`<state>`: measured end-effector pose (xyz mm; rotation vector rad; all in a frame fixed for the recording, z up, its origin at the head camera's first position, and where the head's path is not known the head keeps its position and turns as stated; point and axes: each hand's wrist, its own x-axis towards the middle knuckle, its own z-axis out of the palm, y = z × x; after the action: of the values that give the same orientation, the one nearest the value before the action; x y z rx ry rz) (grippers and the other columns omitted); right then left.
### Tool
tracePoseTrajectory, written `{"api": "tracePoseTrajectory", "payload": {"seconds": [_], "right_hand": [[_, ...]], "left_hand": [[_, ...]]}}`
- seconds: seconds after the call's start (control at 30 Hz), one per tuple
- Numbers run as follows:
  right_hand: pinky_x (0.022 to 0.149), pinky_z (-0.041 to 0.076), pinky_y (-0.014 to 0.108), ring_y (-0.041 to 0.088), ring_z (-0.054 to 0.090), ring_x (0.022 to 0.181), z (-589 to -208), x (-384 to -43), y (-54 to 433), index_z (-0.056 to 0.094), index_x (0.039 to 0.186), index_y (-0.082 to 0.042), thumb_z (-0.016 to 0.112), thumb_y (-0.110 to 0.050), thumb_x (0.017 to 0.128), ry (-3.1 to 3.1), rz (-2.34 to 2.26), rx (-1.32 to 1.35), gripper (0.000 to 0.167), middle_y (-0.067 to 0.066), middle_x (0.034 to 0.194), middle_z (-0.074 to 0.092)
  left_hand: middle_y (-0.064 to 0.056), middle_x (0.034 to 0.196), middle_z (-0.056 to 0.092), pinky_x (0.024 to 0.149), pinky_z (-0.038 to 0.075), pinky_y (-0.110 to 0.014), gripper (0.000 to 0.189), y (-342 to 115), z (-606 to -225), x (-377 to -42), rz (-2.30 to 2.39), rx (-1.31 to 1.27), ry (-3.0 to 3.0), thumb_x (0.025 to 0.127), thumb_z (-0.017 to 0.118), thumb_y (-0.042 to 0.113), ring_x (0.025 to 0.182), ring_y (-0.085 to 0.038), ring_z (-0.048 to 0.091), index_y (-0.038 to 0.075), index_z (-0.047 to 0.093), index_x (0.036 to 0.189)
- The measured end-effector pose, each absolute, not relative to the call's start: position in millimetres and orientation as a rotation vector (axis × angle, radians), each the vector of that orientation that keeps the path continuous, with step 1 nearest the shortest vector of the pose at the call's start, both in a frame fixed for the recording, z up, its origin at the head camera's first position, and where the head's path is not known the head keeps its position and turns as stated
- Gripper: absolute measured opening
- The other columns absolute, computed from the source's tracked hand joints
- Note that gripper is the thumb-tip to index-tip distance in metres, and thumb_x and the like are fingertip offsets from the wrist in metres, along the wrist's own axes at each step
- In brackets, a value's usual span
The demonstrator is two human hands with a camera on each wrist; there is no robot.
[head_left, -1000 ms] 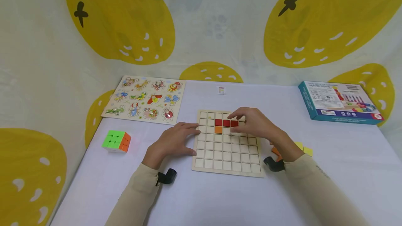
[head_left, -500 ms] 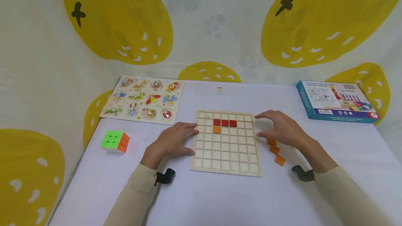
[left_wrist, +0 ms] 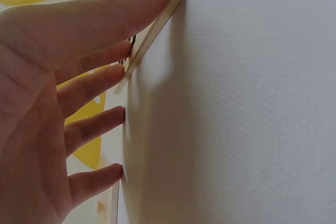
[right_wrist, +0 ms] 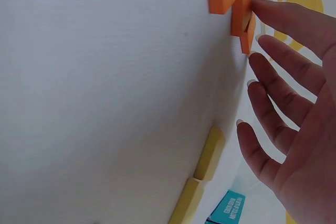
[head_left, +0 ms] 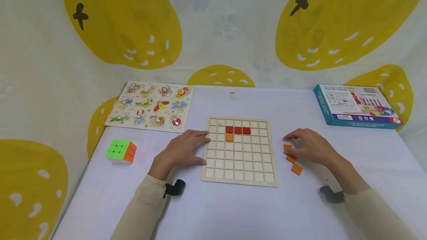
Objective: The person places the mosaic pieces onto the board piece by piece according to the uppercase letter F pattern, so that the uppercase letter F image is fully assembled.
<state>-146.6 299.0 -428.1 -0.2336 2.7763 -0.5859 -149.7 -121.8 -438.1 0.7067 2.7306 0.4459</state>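
Note:
A wooden grid board (head_left: 238, 166) lies flat on the table. In it sit several square tiles: a row of red tiles (head_left: 238, 130) and an orange tile (head_left: 229, 137) below the leftmost red one. My left hand (head_left: 181, 150) rests at the board's left edge, thumb and fingertips against the rim (left_wrist: 152, 35). To the right of the board, my right hand (head_left: 310, 146) reaches over loose orange tiles (head_left: 297, 169). Its thumb touches one orange tile (right_wrist: 240, 11), while the other fingers are spread and loosely bent. Pale yellow tiles (right_wrist: 209, 156) lie beyond; the head view hides them behind that hand.
An insect peg puzzle (head_left: 150, 105) lies at the back left, with a puzzle cube (head_left: 121, 151) in front of it. A small printed card (head_left: 232, 95) is behind the board. At the back right is a flat toy box (head_left: 358, 106).
My right hand has moved from over the red row rightward to the loose orange tiles, uncovering the rightmost red tile. My left hand has stayed at the board's edge.

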Motion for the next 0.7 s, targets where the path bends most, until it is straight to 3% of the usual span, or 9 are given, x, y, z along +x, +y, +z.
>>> {"api": "tracePoseTrajectory", "payload": {"seconds": [0.33, 0.43, 0.53, 0.7], "right_hand": [[0.096, 0.053, 0.058, 0.033, 0.062, 0.108, -434.1, -145.5, 301.9, 0.078, 0.102, -0.014, 0.084, -0.035, 0.082, 2.824, -0.581, -0.303, 0.03, 0.007, 0.106, 0.076], [0.086, 0.055, 0.045, 0.026, 0.063, 0.099, -431.9, -145.7, 300.9, 0.078, 0.103, -0.014, 0.083, -0.038, 0.082, 2.836, -0.55, -0.285, 0.032, 0.005, 0.103, 0.076], [0.076, 0.051, 0.032, 0.022, 0.062, 0.094, -428.7, -146.7, 299.3, 0.078, 0.104, -0.016, 0.082, -0.041, 0.082, 2.844, -0.539, -0.245, 0.034, 0.004, 0.102, 0.077], [0.077, 0.05, 0.024, 0.025, 0.064, 0.099, -418.4, -150.4, 296.6, 0.077, 0.11, -0.014, 0.079, -0.04, 0.086, 2.843, -0.64, -0.203, 0.035, 0.007, 0.107, 0.077]], "left_hand": [[0.01, 0.162, 0.043, 0.114, 0.046, -0.05, 0.075, -122.8, -438.7, -149.8, 0.458, 0.693, 2.725, 0.076, 0.086, 0.048, 0.149, -0.022, 0.042, 0.028, 0.059, 0.144], [0.011, 0.162, 0.043, 0.114, 0.045, -0.05, 0.075, -122.7, -438.3, -149.8, 0.463, 0.691, 2.724, 0.076, 0.086, 0.048, 0.149, -0.022, 0.042, 0.028, 0.059, 0.144], [0.011, 0.163, 0.043, 0.114, 0.045, -0.05, 0.076, -122.7, -438.5, -150.1, 0.463, 0.688, 2.72, 0.076, 0.086, 0.048, 0.15, -0.021, 0.041, 0.029, 0.059, 0.144], [0.011, 0.162, 0.043, 0.113, 0.046, -0.049, 0.075, -122.6, -439.9, -150.9, 0.453, 0.686, 2.723, 0.076, 0.086, 0.048, 0.149, -0.021, 0.041, 0.028, 0.059, 0.144]]}}
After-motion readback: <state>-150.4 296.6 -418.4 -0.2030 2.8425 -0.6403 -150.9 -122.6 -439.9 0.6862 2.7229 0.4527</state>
